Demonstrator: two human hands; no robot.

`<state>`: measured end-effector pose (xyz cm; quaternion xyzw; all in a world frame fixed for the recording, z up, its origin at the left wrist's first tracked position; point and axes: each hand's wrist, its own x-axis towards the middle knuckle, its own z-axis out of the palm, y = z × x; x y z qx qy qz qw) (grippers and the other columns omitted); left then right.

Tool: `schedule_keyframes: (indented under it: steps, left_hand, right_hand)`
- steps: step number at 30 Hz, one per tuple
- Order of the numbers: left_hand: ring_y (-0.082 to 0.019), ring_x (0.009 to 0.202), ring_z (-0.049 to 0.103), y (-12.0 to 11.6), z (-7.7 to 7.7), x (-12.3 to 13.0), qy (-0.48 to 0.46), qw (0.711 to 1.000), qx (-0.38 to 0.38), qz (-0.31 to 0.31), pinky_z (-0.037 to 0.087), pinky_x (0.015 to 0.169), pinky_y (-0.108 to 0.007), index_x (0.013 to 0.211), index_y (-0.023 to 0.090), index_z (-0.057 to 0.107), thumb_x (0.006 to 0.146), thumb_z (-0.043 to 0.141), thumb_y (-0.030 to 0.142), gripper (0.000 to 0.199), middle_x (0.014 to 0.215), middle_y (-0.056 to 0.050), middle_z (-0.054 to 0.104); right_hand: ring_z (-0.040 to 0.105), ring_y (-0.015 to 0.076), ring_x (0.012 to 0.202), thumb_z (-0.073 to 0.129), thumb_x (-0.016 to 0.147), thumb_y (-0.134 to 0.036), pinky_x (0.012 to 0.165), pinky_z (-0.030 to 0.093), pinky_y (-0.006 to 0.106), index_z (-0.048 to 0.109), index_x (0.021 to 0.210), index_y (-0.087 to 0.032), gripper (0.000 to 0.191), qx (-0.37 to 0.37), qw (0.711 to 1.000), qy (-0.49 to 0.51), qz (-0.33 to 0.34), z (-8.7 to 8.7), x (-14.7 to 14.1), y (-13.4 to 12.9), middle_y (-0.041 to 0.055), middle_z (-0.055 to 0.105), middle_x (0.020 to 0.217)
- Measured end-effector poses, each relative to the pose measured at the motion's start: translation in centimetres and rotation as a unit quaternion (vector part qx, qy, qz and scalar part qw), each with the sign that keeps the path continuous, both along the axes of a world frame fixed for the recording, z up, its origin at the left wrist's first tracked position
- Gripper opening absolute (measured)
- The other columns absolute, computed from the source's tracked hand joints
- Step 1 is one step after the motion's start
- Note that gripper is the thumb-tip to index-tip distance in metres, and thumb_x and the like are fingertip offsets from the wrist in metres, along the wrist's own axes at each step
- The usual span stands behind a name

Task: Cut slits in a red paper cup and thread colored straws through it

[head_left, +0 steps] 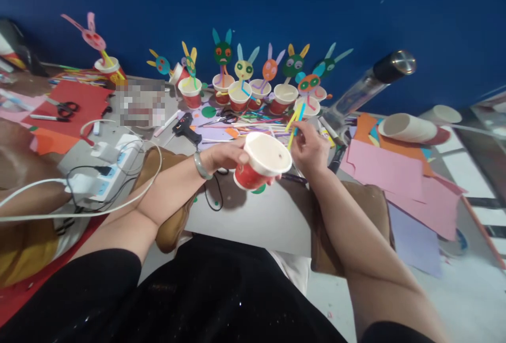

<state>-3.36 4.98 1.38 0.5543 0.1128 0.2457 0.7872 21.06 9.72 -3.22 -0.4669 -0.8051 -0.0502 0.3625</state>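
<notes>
My left hand point(230, 154) grips a red paper cup point(250, 174) with a white inside, held tilted above the table. A small dark spot shows on the cup's inner wall, near its right side. Just right of the cup, my right hand point(311, 147) pinches yellow and blue straws point(293, 123), which point upward and down past the fingers. Whether these are one piece or several I cannot tell. Behind both hands stands a row of red paper cups point(281, 101) with paper rabbit heads point(243, 69) on bent straws.
A black glue gun point(186, 129) and dark-handled scissors point(225, 117) lie beyond my left hand, among loose straws point(261, 121). A power strip point(114, 169) with cables is at left. Right are a glass bottle point(361, 92), stacked cups point(413, 128) and pink paper point(389, 169). Another person's arm point(19, 158) is far left.
</notes>
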Motion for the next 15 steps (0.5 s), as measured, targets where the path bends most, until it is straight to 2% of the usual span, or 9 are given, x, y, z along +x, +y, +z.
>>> schedule_keyframes:
  steps: [3, 5, 8, 11, 15]
  left_hand:
    - [-0.032, 0.089, 0.074, 0.2, -0.9, 0.6, -0.033, 0.989, -0.003, 0.146, 0.061, 0.083, -0.049, 0.115, 0.018, 0.068, 0.059, 0.083, 0.073, 0.079, 0.104, -0.017, 0.076]
    - [-0.033, 0.098, 0.074, 0.5, -1.4, 1.0, -0.014, 0.977, 0.014, 0.21, 0.06, 0.091, -0.051, 0.121, 0.017, 0.066, 0.063, 0.085, 0.068, 0.079, 0.108, -0.016, 0.076]
    - [-0.034, 0.113, 0.072, 0.9, -2.1, 1.4, 0.04, 0.967, 0.053, 0.247, 0.055, 0.104, -0.052, 0.127, 0.016, 0.065, 0.061, 0.09, 0.063, 0.085, 0.115, -0.016, 0.075]
    - [-0.035, 0.116, 0.07, 1.0, -3.0, 1.8, 0.092, 0.96, 0.091, 0.247, 0.053, 0.107, -0.053, 0.131, 0.016, 0.063, 0.057, 0.095, 0.061, 0.092, 0.12, -0.016, 0.074]
    - [-0.039, 0.132, 0.061, 1.2, -4.4, 2.1, 0.164, 0.925, 0.192, 0.283, 0.049, 0.113, -0.056, 0.142, 0.019, 0.057, 0.056, 0.096, 0.058, 0.102, 0.14, -0.018, 0.064]
  right_hand:
    - [0.067, 0.0191, 0.064, 0.048, 0.099, -0.033, 0.066, 0.054, 0.033, 0.072, 0.115, -0.021, 0.032, 0.001, 0.994, 0.107, 0.014, -0.3, 0.6, -0.2, 0.0043, 0.073, 0.081]
    - [0.063, 0.017, 0.056, 0.045, 0.103, -0.038, 0.06, 0.053, 0.032, 0.073, 0.111, -0.023, 0.032, -0.023, 0.98, 0.198, 0.027, -0.2, 0.3, -0.3, 0.0005, 0.068, 0.071]
    - [0.053, 0.0125, 0.045, 0.058, 0.1, -0.049, 0.047, 0.046, 0.028, 0.071, 0.105, -0.025, 0.027, -0.05, 0.943, 0.325, 0.054, 0.1, -0.3, -0.2, -0.0025, 0.066, 0.069]
    - [0.048, 0.0093, 0.042, 0.074, 0.091, -0.052, 0.041, 0.04, 0.026, 0.064, 0.103, -0.026, 0.03, -0.059, 0.9, 0.422, 0.088, 0.2, -0.1, 0.2, -0.0028, 0.07, 0.075]
    - [0.047, 0.0093, 0.04, 0.083, 0.083, -0.051, 0.037, 0.039, 0.024, 0.054, 0.107, -0.031, 0.042, -0.11, 0.826, 0.541, 0.113, 0.3, 0.9, 1.3, -0.0075, 0.071, 0.075]
